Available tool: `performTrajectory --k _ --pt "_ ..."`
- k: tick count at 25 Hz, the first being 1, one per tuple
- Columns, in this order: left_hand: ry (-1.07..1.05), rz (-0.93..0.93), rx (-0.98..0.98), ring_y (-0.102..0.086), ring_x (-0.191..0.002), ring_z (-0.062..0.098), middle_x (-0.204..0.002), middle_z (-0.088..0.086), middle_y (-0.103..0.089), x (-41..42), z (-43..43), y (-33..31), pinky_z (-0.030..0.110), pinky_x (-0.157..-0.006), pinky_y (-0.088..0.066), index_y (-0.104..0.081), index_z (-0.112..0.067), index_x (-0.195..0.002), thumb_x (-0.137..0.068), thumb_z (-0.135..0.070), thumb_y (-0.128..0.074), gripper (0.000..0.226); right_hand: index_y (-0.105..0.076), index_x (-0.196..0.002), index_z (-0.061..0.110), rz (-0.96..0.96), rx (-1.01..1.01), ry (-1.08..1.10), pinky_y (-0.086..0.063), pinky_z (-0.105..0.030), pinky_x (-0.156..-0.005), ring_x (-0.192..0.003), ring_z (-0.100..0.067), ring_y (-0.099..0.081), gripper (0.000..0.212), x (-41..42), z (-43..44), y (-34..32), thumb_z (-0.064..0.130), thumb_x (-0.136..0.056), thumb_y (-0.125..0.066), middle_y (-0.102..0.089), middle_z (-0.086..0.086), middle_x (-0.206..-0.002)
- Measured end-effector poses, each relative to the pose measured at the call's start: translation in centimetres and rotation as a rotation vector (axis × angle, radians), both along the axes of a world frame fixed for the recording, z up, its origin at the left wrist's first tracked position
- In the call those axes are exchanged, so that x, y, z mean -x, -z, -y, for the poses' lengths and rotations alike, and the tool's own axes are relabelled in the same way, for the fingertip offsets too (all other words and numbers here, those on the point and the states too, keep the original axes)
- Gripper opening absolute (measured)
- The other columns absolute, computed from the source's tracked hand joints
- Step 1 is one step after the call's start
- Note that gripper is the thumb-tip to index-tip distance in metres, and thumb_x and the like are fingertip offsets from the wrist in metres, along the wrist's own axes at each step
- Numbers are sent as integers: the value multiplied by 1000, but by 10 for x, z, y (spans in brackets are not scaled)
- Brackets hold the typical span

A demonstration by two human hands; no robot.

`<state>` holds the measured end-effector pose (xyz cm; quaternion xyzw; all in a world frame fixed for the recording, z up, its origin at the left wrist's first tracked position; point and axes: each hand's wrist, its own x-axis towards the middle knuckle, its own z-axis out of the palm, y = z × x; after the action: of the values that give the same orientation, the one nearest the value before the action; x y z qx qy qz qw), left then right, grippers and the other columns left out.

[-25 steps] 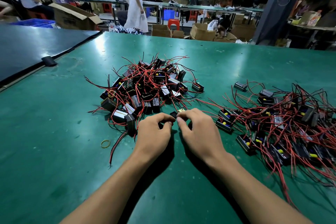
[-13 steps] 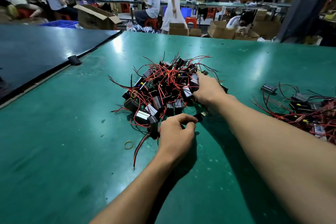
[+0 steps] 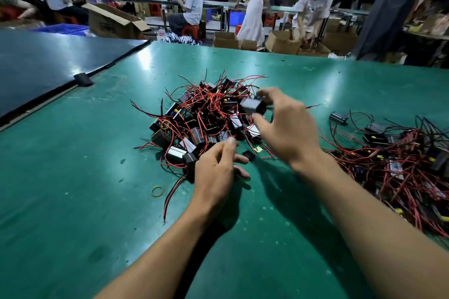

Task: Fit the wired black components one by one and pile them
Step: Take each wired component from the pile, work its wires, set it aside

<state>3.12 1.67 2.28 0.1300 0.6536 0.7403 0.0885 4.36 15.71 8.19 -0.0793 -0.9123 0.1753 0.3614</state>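
Green table (image 3: 73, 201) carries wired black components (image 3: 206, 116); workers (image 3: 192, 5), cardboard boxes (image 3: 109, 23) beyond.

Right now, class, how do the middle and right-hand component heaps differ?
The middle heap is compact and wholly visible; the right-hand heap sprawls wider, running off frame. The right hand holds a component over the middle heap, not the right-hand heap. Both: black boxes, red wires.
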Motion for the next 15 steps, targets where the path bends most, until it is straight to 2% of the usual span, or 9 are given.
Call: performTrajectory --k 2,4,5,6,8,10,12,13,15 --pt "41 97 -85 -64 -54 23 -73 10 -72 3 0 -2 26 -48 -49 -65 -10 -95 -101 -39 -46 35 -54 -133 28 156 -197 -41 -52 -39 -71 -96 -31 -69 47 -30 21 19 29 -88 -67 -71 -1 -115" --pt "46 111 -82 -61 -52 16 -66 1 -69 5 1 0 23 -48 -48 -69 -12 -89 -96 -40 -55 32 -43 -144 30 322 -235 -71 -52 -40 -78 -104 -29 -67 57 -50 34 31 33 -90 -65 -64 4 -131" --pt "45 106 -57 -61 -53 13 -65 -2 -69 5 1 1 22 -48 -48 -70 -11 -89 -94 -38 -60 29 -38 -146 32 379 -170 -92 -52 -41 -83 -105 -27 -66 60 -56 35 31 35 -92 -63 -61 5 -135" --pt "44 99 -28 -62 -53 11 -65 -2 -70 5 1 2 21 -48 -48 -70 -9 -94 -93 -34 -63 26 -36 -147 33 415 -58 -118 -53 -40 -85 -98 -24 -67 61 -59 34 28 35 -93 -63 -62 5 -134" --pt "55 88 18 -63 -52 10 -66 0 -71 4 0 3 22 -50 -50 -64 -6 -107 -92 -25 -66 24 -37 -146 33 475 198 -189 -54 -36 -84 -70 -11 -61 57 -57 25 16 29 -95 -61 -69 3 -124" --pt "59 95 24 -65 -52 15 -65 2 -71 3 0 0 25 -52 -52 -58 -8 -112 -92 -14 -64 22 -49 -135 29 573 375 -276 -56 -30 -67 -57 -7 -60 41 -47 10 0 18 -96 -57 -74 2 -110" --pt "42 107 -1 -63 -48 17 -63 3 -68 2 -1 -2 23 -48 -51 -60 -11 -110 -93 -4 -56 19 -62 -116 24 595 504 -312 -46 -23 -43 -48 -12 -62 26 -28 -9 -15 10 -94 -59 -75 -8 -97" --pt "40 106 -3 -61 -46 17 -63 4 -66 2 0 -2 21 -46 -49 -62 -9 -108 -93 -2 -53 18 -67 -108 21 559 523 -262 -42 -21 -39 -46 -13 -60 22 -15 -20 -20 7 -91 -62 -75 -14 -93" --pt "46 77 37 -60 -48 19 -67 10 -64 1 0 -1 22 -47 -47 -64 -6 -104 -94 -1 -51 17 -72 -100 13 484 526 -112 -42 -22 -42 -49 -16 -58 17 16 -35 -19 3 -89 -64 -73 -24 -91"
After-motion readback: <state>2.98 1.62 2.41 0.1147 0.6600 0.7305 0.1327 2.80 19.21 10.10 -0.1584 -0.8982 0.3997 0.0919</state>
